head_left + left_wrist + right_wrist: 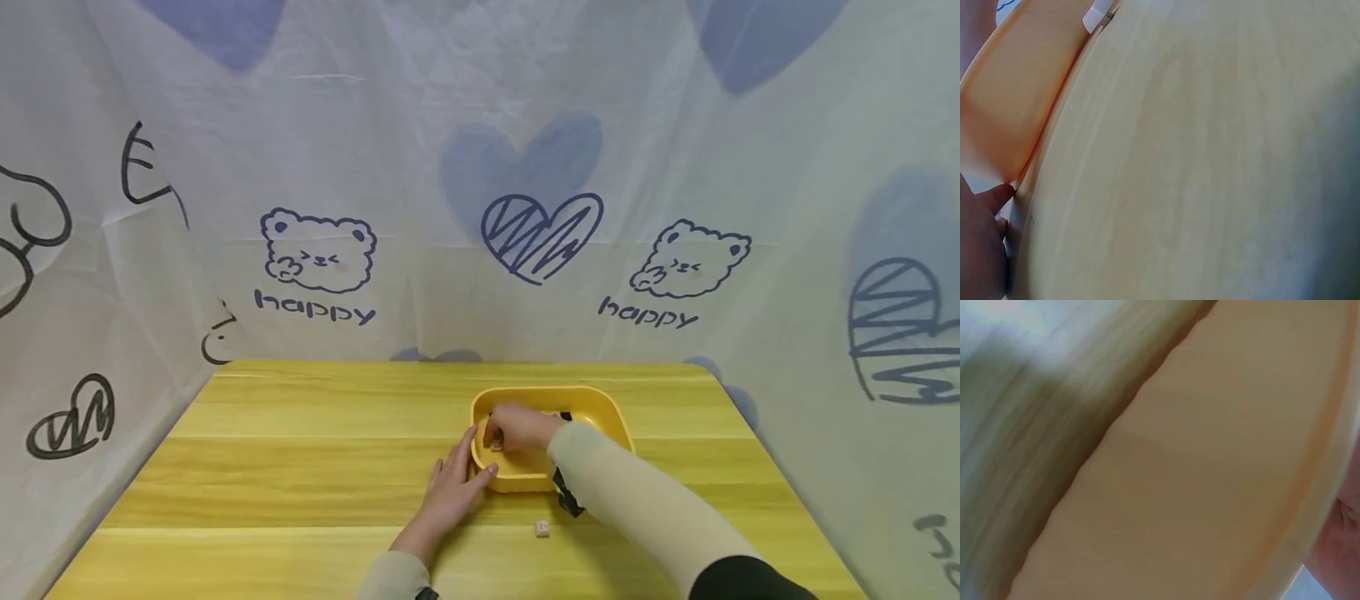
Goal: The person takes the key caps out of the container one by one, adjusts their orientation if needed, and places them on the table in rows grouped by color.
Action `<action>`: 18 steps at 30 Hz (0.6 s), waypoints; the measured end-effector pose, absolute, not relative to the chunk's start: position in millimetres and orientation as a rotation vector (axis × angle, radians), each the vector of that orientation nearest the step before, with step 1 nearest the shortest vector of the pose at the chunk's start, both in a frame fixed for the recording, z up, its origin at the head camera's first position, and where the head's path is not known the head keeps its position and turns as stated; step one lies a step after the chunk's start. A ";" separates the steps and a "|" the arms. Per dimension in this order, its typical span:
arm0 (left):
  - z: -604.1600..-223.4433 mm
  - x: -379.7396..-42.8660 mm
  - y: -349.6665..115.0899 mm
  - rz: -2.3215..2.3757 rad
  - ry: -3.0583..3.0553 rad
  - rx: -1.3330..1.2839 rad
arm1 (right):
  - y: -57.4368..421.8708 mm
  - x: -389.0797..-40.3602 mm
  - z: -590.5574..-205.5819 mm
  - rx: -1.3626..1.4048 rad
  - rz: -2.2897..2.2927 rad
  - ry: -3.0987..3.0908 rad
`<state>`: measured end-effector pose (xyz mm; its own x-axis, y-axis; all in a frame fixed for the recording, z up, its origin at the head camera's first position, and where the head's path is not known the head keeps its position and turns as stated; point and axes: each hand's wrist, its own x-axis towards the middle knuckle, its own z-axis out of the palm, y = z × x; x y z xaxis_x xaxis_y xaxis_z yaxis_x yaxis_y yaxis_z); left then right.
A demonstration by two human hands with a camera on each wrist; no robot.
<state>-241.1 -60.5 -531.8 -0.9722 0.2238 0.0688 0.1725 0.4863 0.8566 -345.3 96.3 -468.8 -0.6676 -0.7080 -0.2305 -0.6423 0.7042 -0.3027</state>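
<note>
A yellow plastic basin with rounded corners stands on the table. My left hand lies against its near left corner, fingers along the outer wall and thumb at the front; the left wrist view shows fingertips at the wall. My right hand reaches inside over the rim, its fingers bent down at the left end. A small pale block shows right at those fingertips; I cannot tell whether they pinch it. The right wrist view shows mainly the basin's outer wall.
A small white keycap-like block with a dark mark lies on the wooden table in front of the basin. Dark and pale small pieces lie inside, partly hidden by the right arm. A printed cloth hangs behind the table.
</note>
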 end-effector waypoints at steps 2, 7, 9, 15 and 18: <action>-531.6 -240.9 -59.7 1.527 2.669 0.363 | 98.7 -342.6 -467.9 -1.009 -0.280 2.576; -530.8 -240.4 -59.8 1.537 2.671 0.382 | 107.5 -336.4 -463.1 -0.972 -0.305 2.559; -531.9 -240.8 -59.5 1.521 2.672 0.381 | 112.4 -334.1 -460.2 -0.952 -0.336 2.562; -531.9 -241.9 -59.9 1.528 2.672 0.384 | 127.6 -325.6 -454.9 -0.927 -0.442 2.587; -532.5 -242.5 -58.6 1.523 2.671 0.368 | 136.9 -320.3 -454.8 -0.962 -0.472 2.607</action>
<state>-242.5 -58.6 -532.5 -0.9707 0.2272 0.0781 0.1829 0.4883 0.8533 -320.3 136.9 -454.8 -0.7213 -0.6683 -0.1817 -0.5621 0.7182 -0.4101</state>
